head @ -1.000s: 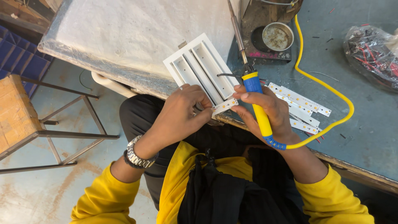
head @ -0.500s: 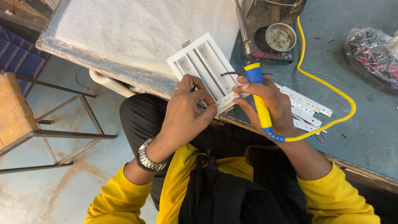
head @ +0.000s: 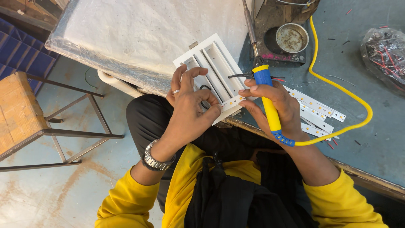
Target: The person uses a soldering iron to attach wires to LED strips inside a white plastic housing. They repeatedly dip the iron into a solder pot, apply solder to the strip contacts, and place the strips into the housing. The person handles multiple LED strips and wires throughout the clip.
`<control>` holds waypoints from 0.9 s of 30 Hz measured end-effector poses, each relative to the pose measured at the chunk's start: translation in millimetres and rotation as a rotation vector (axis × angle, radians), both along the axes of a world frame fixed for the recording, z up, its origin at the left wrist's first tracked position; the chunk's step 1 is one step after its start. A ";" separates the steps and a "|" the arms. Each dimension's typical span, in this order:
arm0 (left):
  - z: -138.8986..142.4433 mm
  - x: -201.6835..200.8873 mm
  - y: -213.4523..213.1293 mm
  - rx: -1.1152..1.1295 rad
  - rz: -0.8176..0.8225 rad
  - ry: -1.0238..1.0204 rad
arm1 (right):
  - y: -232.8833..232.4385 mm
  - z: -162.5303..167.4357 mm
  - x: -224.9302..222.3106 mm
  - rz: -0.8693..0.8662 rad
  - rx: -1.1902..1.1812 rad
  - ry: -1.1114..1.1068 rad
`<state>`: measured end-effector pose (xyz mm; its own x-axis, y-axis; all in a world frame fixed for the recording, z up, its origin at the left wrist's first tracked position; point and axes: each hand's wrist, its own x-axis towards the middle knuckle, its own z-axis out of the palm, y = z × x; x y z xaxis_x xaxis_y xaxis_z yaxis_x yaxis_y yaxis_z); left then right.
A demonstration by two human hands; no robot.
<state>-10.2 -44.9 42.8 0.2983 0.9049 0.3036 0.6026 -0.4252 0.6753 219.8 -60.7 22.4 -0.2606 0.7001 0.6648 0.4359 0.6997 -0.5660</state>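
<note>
The left hand [head: 190,105] is curled over the near end of a white slotted light housing [head: 211,71], which lies at the tabletop [head: 367,139] edge. Its thumb and forefinger are pinched shut on the end of a narrow white LED strip [head: 233,101], held just in front of the housing. A ring shows on one finger and a metal wristwatch [head: 157,160] on the wrist.

The right hand [head: 278,105] is closed around the yellow grip of a soldering iron [head: 263,84] just right of the housing. The iron has a blue collar, and its metal shaft points away from the person along the housing's right side. A yellow cable [head: 337,86] leaves the blue end of the grip and loops far out to the right of the housing. Thin dark and red wires [head: 240,76] cross between the housing and the iron's collar.

More white LED strips [head: 316,107] lie flat on the tabletop right of the housing, partly under the right hand. Beyond the housing's right corner stands a round metal tin [head: 292,38] on a dark, stained stand. Far right of the housing sits a clear plastic bag [head: 386,52] of dark wires. Left of and behind the housing is a large white slab wrapped in clear plastic film [head: 139,33]. Well to the left of the housing, on the floor, stands a wooden stool with a metal frame [head: 21,109].
</note>
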 end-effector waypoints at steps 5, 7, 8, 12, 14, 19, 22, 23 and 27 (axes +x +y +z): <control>1.5 0.5 -1.6 -0.010 0.007 -0.001 | -0.9 0.0 0.1 -0.008 0.002 0.001; 2.5 1.4 -2.2 -0.008 0.013 0.001 | -1.4 0.6 0.9 -0.013 0.016 -0.015; 3.0 2.0 -2.2 -0.004 0.015 0.003 | -1.7 0.9 1.5 -0.015 0.032 -0.029; 6.5 2.6 0.1 -0.022 0.026 0.037 | -1.8 0.9 1.9 -0.016 0.024 -0.025; 8.3 3.5 2.5 -0.022 0.033 0.074 | -1.3 0.4 1.7 -0.015 0.036 -0.036; 11.6 3.0 9.4 -0.008 -0.001 0.125 | 0.6 -1.4 3.1 -0.001 0.054 -0.040; 10.9 4.1 10.0 0.000 -0.015 0.129 | 0.4 -2.3 4.9 -0.005 0.058 -0.041; 10.6 4.2 9.9 -0.004 -0.018 0.127 | 0.0 -2.6 5.4 -0.012 0.071 -0.053; 9.4 3.7 8.0 -0.002 -0.028 0.129 | -1.8 -4.2 6.0 -0.019 0.063 -0.051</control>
